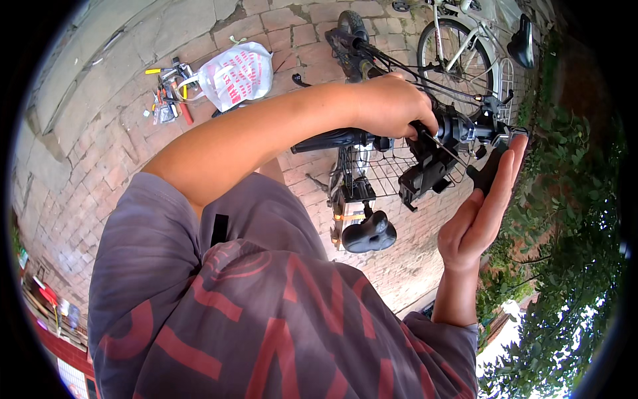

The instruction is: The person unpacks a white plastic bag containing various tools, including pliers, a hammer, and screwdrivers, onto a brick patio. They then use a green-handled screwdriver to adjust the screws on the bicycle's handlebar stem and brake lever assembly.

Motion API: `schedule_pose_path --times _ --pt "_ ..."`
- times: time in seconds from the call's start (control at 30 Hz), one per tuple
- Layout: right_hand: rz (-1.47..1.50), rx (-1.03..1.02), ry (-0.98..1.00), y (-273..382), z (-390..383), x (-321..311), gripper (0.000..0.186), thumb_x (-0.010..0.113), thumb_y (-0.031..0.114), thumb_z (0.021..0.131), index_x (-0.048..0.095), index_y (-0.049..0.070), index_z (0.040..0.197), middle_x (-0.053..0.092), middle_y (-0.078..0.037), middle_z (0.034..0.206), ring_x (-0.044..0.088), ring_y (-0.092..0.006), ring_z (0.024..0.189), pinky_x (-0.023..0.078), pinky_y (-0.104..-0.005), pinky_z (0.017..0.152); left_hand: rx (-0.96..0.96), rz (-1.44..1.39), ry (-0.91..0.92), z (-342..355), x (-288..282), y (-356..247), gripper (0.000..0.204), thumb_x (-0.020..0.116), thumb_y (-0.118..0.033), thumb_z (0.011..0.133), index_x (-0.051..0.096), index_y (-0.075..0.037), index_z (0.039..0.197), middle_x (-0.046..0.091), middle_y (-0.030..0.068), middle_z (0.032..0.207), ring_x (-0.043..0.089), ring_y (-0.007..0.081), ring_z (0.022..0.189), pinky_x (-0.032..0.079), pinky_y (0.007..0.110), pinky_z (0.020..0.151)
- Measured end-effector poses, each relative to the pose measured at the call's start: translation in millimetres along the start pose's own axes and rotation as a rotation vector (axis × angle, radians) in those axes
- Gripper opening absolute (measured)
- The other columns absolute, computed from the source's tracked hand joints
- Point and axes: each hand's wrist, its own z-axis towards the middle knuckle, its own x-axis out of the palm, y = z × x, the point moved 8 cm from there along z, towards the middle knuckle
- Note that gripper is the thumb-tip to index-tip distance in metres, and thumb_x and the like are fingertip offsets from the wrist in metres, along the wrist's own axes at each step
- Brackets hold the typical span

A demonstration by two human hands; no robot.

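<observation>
My left hand (399, 110) reaches across to the handlebar area of a bicycle, its fingers closed round a tool with a thin metal shaft (446, 149). The kind of tool cannot be made out, as its upper end is hidden in the fist. Just below that hand is a black bracket like a phone holder (425, 174). My right hand (484, 209) lies flat along a black handlebar end (490, 169), fingers stretched out and thumb apart. Near the fingertips shows a small silver part (518, 135). Another black handlebar grip (329, 141) points left.
A black saddle (369, 233) and wire basket (385, 171) belong to the bicycle. On the brick paving, a white plastic bag (236, 76) lies beside several hand tools (174, 93). A white bicycle (458, 50) stands at the far right; leafy bushes (565, 219) line the right side.
</observation>
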Motion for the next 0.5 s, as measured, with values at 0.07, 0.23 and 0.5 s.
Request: schedule_pose_path --times 0.07,0.23,0.5 --pt "0.067 0.047 -0.069 1 -1 -3 0.047 0.029 -0.004 0.093 0.036 -0.009 0.139 0.033 -0.029 0.147 0.027 -0.0412 0.140 0.021 -0.0484 0.114 -0.014 0.028 0.023 1 0 0 0.034 0.069 -0.021 0.080 0.069 -0.021 0.113 0.068 0.0059 0.103 0.063 0.0242 0.098 0.039 0.045 0.095" --pt "0.008 0.209 0.292 3 5 -2 0.041 0.032 -0.010 0.089 0.050 -0.008 0.126 0.054 -0.023 0.128 0.048 -0.0373 0.125 0.034 -0.0468 0.106 -0.025 -0.044 0.005 0 3 8 0.033 0.069 -0.019 0.079 0.069 -0.020 0.112 0.068 0.0069 0.103 0.063 0.0253 0.098 0.040 0.045 0.094" --pt "-0.068 0.005 0.252 24 3 1 0.032 0.037 0.014 0.095 0.065 -0.002 0.093 0.056 -0.023 0.127 0.041 -0.0418 0.128 0.032 -0.0456 0.106 -0.015 -0.076 -0.004 -1 1 4 0.034 0.069 -0.017 0.078 0.070 -0.019 0.111 0.067 0.0083 0.103 0.063 0.0259 0.099 0.041 0.045 0.094"
